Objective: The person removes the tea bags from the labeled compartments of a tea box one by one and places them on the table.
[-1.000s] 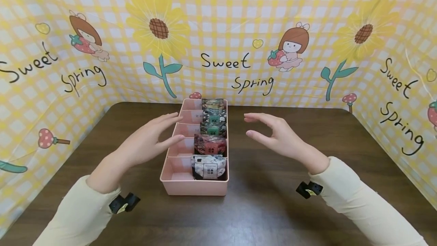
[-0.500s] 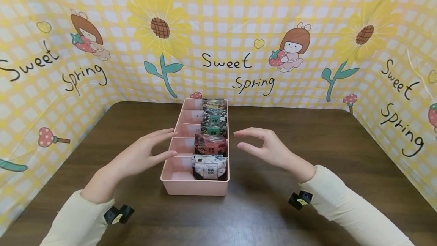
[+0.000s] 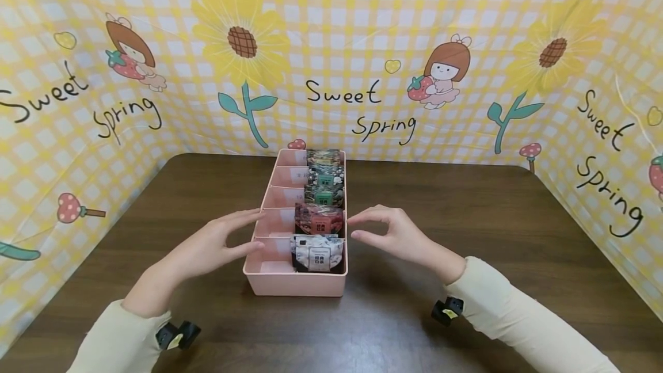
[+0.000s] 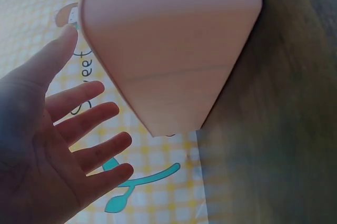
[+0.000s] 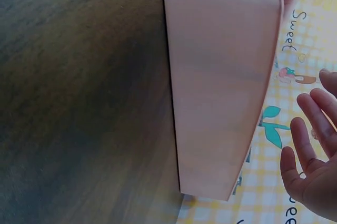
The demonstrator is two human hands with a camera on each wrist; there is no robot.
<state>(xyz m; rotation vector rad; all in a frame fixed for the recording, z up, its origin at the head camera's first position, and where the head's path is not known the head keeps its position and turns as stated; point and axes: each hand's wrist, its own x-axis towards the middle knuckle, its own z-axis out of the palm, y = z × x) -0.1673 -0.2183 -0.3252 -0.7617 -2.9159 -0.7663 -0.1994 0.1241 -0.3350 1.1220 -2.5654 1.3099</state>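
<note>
A long pink divided box (image 3: 295, 285) stands on the table with its short end toward me. One packet sits at the right of each compartment: a white packet (image 3: 319, 255) in front, a red packet (image 3: 319, 222) behind it, then green and dark ones. My left hand (image 3: 209, 249) is at the box's left rim, thumb and fingers spread, holding nothing. In the left wrist view its fingers extend beside the pink side wall (image 4: 168, 50). On the other side, my right hand (image 3: 396, 236) has its fingertips right at the right rim, fingers loosely bent, with nothing in them.
The brown wooden table (image 3: 440, 327) reaches back to a yellow checked cloth (image 3: 331, 33) with flowers and printed words. That cloth rises behind and along both sides. White labels (image 3: 282, 246) show inside the compartments' left parts.
Both hands have come down and toward me along the box's sides. The right hand has also moved left, closer to the rim. The box and packets have not moved.
</note>
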